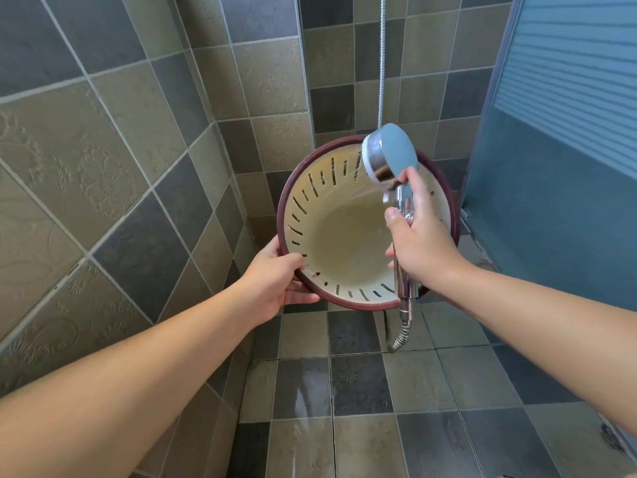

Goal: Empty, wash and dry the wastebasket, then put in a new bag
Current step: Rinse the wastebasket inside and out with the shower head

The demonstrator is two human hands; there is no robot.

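Setting: tiled shower corner, grey and olive wall tiles far and left, blue glass door (565, 139) on the right, floor tiles (362, 391) wet and shining near.
Wastebasket (348, 236): cream inside with slotted walls and a dark red rim, held up off the floor at centre, tipped so the mouth faces the camera; no rubbish or bag visible inside.
Left hand (275, 281): grips the near-left rim, thumb over the lip, fingers curled under the outside.
Shower head (389, 153): blue-backed, chrome-faced, just above the far-right rim, aimed leftward into the basket; faint spray seems to cross the inner wall, though hard to make out for certain.
Right hand (418, 236): wrapped round the chrome handle, thumb along its left side.
Hose (401, 334): hangs from the handle's near end, then rises along the far wall.
Step in hand: washing, judged from the empty interior and the head pointed inside; emptying looks done.
Next move calls for: turning the basket by its rim so the spray reaches every slot and the bottom, then tipping it out before drying and bagging.
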